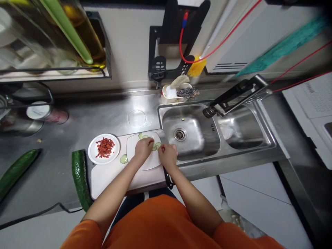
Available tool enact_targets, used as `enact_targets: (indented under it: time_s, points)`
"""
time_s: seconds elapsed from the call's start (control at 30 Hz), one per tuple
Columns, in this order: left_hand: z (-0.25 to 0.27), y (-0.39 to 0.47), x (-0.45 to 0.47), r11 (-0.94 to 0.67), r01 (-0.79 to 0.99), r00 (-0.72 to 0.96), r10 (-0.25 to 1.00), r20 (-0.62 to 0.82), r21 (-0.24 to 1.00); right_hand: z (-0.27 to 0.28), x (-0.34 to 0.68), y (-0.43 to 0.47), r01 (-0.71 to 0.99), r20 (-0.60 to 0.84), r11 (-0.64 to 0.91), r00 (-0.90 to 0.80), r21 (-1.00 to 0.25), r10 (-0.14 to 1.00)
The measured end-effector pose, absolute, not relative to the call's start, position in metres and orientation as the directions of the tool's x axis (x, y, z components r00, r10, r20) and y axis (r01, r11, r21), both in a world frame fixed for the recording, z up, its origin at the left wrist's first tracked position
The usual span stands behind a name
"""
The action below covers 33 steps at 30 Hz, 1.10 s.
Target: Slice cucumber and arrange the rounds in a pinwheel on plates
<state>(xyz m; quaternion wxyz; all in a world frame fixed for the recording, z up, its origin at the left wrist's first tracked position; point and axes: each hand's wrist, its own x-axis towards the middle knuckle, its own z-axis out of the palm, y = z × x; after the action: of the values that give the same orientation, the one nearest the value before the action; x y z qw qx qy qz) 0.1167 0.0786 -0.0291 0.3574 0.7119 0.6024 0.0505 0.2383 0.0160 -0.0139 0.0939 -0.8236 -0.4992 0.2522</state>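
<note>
A white square plate (145, 164) lies on the pale cutting board (109, 176), with thin cucumber slices (141, 135) near its far edge. Over the plate, my left hand (143, 150) is closed in a pinch; what its fingertips hold is hidden. Facing it from the right, my right hand (168, 157) pinches at the edge of a cucumber slice (158, 145) near the plate's right side. More slices lie between the two hands. One loose slice (123, 159) rests on the board left of the plate.
A round white dish (91, 152) of small red dried berries sits on the board's far left corner. Two cucumbers (80, 176) (19, 169) lie on the steel counter at left. A double sink (192, 152) with a black faucet (228, 95) is at right. An oil bottle (85, 31) stands on the upper-left rack.
</note>
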Motion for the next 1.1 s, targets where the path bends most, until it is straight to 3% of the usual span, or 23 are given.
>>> enact_targets:
  time_s: [0.87, 1.1]
  points:
    - [-0.039, 0.072, 0.123, -0.151, 0.836, 0.339, 0.898, -0.280, 0.527, -0.019, 0.234, 0.012, 0.866, -0.290, -0.413, 0.333, -0.282, 0.897]
    - [-0.040, 0.069, 0.122, -0.183, 0.866, 0.330, 0.908, -0.257, 0.465, -0.019, 0.234, 0.010, 0.877, -0.271, -0.393, 0.321, -0.278, 0.908]
